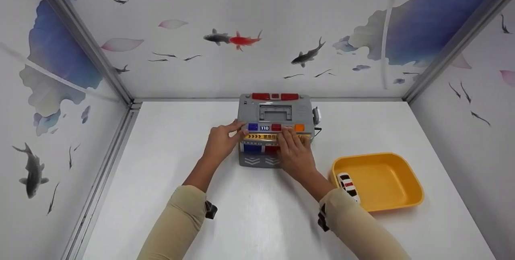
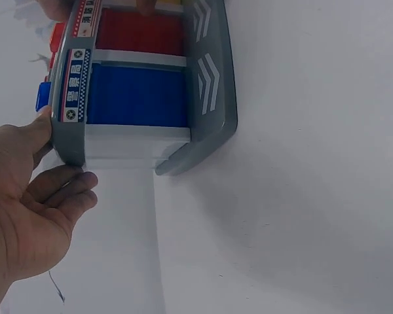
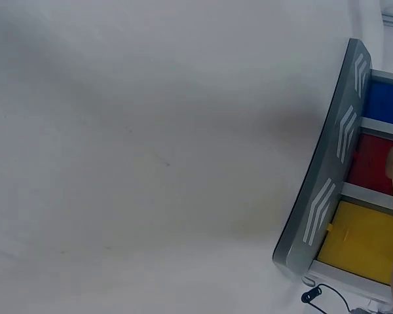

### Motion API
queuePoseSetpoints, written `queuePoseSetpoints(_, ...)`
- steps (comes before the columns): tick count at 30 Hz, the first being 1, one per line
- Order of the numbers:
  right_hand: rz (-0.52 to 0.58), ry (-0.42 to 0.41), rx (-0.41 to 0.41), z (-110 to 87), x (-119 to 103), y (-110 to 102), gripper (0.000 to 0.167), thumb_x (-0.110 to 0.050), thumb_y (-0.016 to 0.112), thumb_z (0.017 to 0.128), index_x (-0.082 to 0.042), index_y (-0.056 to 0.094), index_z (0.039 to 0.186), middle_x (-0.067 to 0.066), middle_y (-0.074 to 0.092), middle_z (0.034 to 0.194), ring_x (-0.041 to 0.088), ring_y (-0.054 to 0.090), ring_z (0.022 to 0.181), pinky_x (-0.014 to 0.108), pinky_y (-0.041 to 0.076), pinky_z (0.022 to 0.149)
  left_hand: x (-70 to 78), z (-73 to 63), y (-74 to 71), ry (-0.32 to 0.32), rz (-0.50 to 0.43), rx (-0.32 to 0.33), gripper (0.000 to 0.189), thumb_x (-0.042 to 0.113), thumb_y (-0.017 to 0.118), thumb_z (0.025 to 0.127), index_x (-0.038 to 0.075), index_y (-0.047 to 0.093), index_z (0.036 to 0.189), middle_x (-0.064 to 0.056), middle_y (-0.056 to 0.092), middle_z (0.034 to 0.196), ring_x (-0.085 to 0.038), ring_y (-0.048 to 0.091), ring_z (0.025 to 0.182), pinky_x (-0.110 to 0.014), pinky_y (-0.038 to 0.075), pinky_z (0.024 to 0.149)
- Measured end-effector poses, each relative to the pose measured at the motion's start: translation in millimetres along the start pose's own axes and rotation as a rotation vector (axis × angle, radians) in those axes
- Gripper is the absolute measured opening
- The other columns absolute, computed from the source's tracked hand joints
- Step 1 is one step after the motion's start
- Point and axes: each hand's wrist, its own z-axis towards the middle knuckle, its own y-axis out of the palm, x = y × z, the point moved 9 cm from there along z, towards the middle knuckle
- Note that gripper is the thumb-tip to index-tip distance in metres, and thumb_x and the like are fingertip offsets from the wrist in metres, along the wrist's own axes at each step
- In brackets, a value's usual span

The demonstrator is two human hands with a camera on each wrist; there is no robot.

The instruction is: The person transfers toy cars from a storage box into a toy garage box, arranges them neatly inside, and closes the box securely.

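Observation:
A grey toy police garage (image 1: 249, 111) with a carry handle stands at the back of the white table. Its front has a blue door (image 2: 137, 95), a red door (image 3: 372, 163) and a yellow door (image 3: 360, 242), all down. At the garage's left front corner, the left hand (image 1: 220, 141) grips the roof edge between thumb and fingers, beside a blue button (image 1: 252, 127). The right hand (image 1: 297, 153) lays its fairly straight fingers on the roof's front edge by the red button (image 1: 276, 126). One of its digits reaches the red door, mostly cut off in the right wrist view.
To the right sits a yellow tray (image 1: 386, 179) under the right forearm's outer side. A white toy car (image 1: 348, 186) with black and red markings lies at its left wall. A black cord (image 3: 327, 288) hangs at the garage's right side. Printed panels (image 1: 273, 10) enclose the table.

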Motion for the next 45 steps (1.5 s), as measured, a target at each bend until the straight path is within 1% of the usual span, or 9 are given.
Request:
queuePoseSetpoints(3, 0.063, -0.007, -0.022, -1.0, 2.2, -2.5, 0.061, -0.023, 0.083, 0.099, -0.004, 0.055, 0.149, 0.017, 0.059, 0.159, 0.035, 0.056, 0.149, 0.055, 0.05, 0.108, -0.7, 1.4, -1.4, -0.024, 0.006, -0.018, 0.05, 0.053, 0.074, 0.104, 0.026, 0.073, 0.146, -0.009, 0.061, 0.158, -0.037, 0.058, 0.152, -0.056, 0.048, 0.127)
queuePoseSetpoints(7, 0.151, -0.009, -0.057, -0.7, 8.8, -6.3, 0.06, -0.02, 0.079, 0.101, -0.008, 0.052, 0.153, 0.015, 0.055, 0.162, 0.035, 0.053, 0.151, 0.055, 0.047, 0.112, 1.2, 3.4, -1.0, -0.032, 0.024, -0.04, 0.05, 0.05, 0.074, 0.104, 0.025, 0.072, 0.147, -0.01, 0.061, 0.159, -0.036, 0.057, 0.152, -0.054, 0.048, 0.127)
queuePoseSetpoints(12, 0.256, -0.026, -0.042, 2.7, 16.1, -17.7, 0.056, -0.017, 0.077, 0.101, -0.012, 0.056, 0.152, 0.014, 0.056, 0.158, 0.035, 0.056, 0.145, 0.055, 0.048, 0.112, 3.2, 3.5, -0.8, -0.052, 0.039, -0.051, 0.048, 0.048, 0.075, 0.105, 0.026, 0.072, 0.148, -0.009, 0.059, 0.16, -0.036, 0.056, 0.154, -0.055, 0.046, 0.128)
queuePoseSetpoints(17, 0.334, -0.024, -0.017, 8.3, 18.5, -29.7, 0.051, -0.015, 0.078, 0.1, -0.01, 0.06, 0.148, 0.016, 0.057, 0.151, 0.039, 0.059, 0.137, 0.057, 0.053, 0.109, 4.8, 3.1, 0.6, -0.062, 0.058, -0.064, 0.048, 0.048, 0.074, 0.106, 0.028, 0.071, 0.149, -0.008, 0.058, 0.162, -0.037, 0.055, 0.155, -0.057, 0.046, 0.128)
queuePoseSetpoints(23, 0.323, -0.053, -0.026, 20.4, 8.0, -39.0, 0.05, -0.017, 0.074, 0.103, -0.007, 0.062, 0.15, 0.016, 0.06, 0.153, 0.037, 0.063, 0.136, 0.056, 0.055, 0.118, 10.2, 4.0, 0.7, -0.03, 0.073, -0.072, 0.049, 0.048, 0.072, 0.107, 0.025, 0.07, 0.15, -0.009, 0.057, 0.162, -0.038, 0.055, 0.155, -0.057, 0.047, 0.128)
queuePoseSetpoints(30, 0.275, -0.174, -0.04, 35.8, -19.7, -43.8, 0.057, -0.019, 0.08, 0.099, -0.006, 0.061, 0.152, 0.011, 0.063, 0.157, 0.029, 0.062, 0.143, 0.05, 0.05, 0.127, 9.0, 2.0, -1.3, -0.011, 0.091, -0.064, 0.048, 0.048, 0.07, 0.108, 0.024, 0.07, 0.15, -0.012, 0.058, 0.161, -0.038, 0.058, 0.151, -0.056, 0.051, 0.124)
queuePoseSetpoints(35, 0.285, -0.251, -0.053, 44.2, -35.7, -43.1, 0.058, -0.016, 0.076, 0.099, -0.004, 0.059, 0.153, 0.011, 0.062, 0.16, 0.027, 0.06, 0.148, 0.048, 0.046, 0.131, 9.1, 2.2, -4.2, 0.018, 0.091, -0.04, 0.044, 0.041, 0.071, 0.109, 0.021, 0.072, 0.149, -0.015, 0.061, 0.157, -0.037, 0.06, 0.149, -0.055, 0.053, 0.122)
queuePoseSetpoints(41, 0.3, -0.274, -0.133, 46.3, -41.7, -35.9, 0.059, -0.018, 0.071, 0.104, -0.004, 0.056, 0.159, 0.011, 0.056, 0.168, 0.027, 0.055, 0.155, 0.05, 0.038, 0.136, 11.2, 0.8, -3.7, 0.024, 0.096, -0.037, 0.043, 0.04, 0.071, 0.109, 0.021, 0.072, 0.148, -0.016, 0.061, 0.156, -0.038, 0.06, 0.149, -0.056, 0.053, 0.122)
queuePoseSetpoints(45, 0.298, -0.279, -0.157, 47.5, -41.9, -33.6, 0.059, -0.019, 0.067, 0.105, -0.004, 0.054, 0.161, 0.011, 0.055, 0.169, 0.026, 0.054, 0.156, 0.051, 0.037, 0.136, 12.8, 0.9, -3.0, 0.032, 0.094, -0.037, 0.045, 0.04, 0.071, 0.109, 0.019, 0.071, 0.149, -0.015, 0.06, 0.157, -0.037, 0.06, 0.149, -0.055, 0.052, 0.123)
